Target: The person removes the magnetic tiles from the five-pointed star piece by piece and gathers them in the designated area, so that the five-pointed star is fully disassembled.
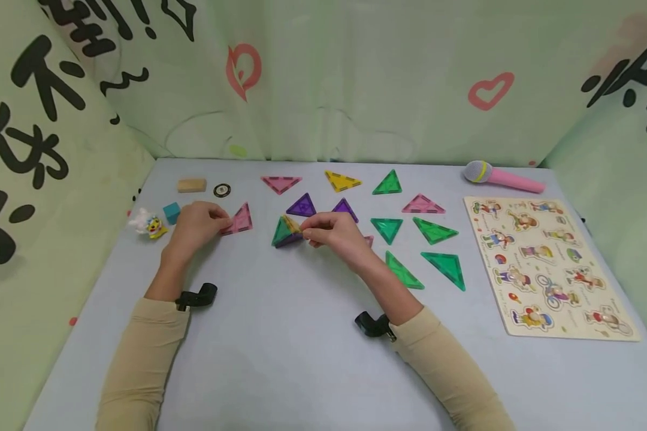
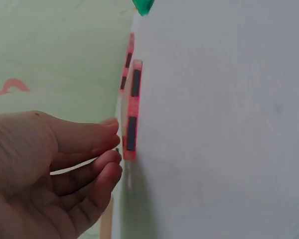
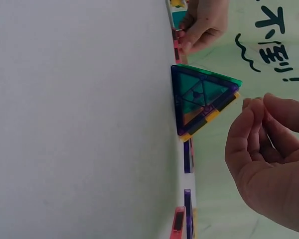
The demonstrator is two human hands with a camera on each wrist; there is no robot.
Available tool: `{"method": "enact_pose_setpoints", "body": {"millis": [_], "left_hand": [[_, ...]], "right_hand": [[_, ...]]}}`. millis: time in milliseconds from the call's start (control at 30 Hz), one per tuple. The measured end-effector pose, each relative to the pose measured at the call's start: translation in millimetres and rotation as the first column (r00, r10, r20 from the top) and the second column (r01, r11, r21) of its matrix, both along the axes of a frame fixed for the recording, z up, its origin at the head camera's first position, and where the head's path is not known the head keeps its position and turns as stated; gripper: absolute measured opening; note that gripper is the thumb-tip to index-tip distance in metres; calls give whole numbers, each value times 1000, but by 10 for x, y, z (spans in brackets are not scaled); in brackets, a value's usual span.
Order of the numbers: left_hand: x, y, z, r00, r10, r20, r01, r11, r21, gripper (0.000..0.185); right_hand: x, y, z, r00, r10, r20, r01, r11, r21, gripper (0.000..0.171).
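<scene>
Two hands are at work among flat magnetic triangle tiles on the pale worktop (image 1: 280, 335). The right hand (image 1: 334, 234) hovers at a small standing pyramid (image 1: 287, 231) of green, yellow and purple tiles near the worktop's middle; its fingertips (image 3: 249, 107) are curled toward each other and lie just beside the pyramid's upper edge, and the right wrist view shows a gap, so it seems to be steadying or just letting go rather than gripping. The left hand (image 1: 195, 224) rests its fingertips (image 2: 109, 144) against the near edge of a pink triangle (image 1: 239, 219) lying flat to the left of the pyramid, fingers loosely bent, touching but not pinching. The step in hand looks like fetching that pink tile as another face. A likely next move would need a firm pinch on its edge, a lift, and a gentle approach so the magnets snap without toppling the pyramid. Loose purple tiles (image 1: 302, 206) and green tiles (image 1: 386, 228) lie beyond and to the right.
</scene>
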State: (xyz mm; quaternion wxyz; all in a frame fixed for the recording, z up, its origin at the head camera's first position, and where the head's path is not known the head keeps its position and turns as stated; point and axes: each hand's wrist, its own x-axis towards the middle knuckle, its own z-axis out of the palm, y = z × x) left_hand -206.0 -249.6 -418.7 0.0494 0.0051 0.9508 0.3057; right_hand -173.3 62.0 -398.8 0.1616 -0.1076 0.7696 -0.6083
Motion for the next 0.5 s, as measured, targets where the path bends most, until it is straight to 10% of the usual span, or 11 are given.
{"method": "enact_pose_setpoints", "body": {"millis": [167,333,500], "left_hand": [[90,292,119,989,-143,-32,145,987,71,23],[131,650,155,923,-384,24,375,912,168,43],[153,782,77,900,-436,8,431,891,141,57]], "right_hand": [[-26,-36,-64,996,-22,-92,34,991,131,14],[-44,-89,-87,980,-9,-200,58,969,240,20],[-78,-158,-114,973,41,-229,30,954,299,28]]}}
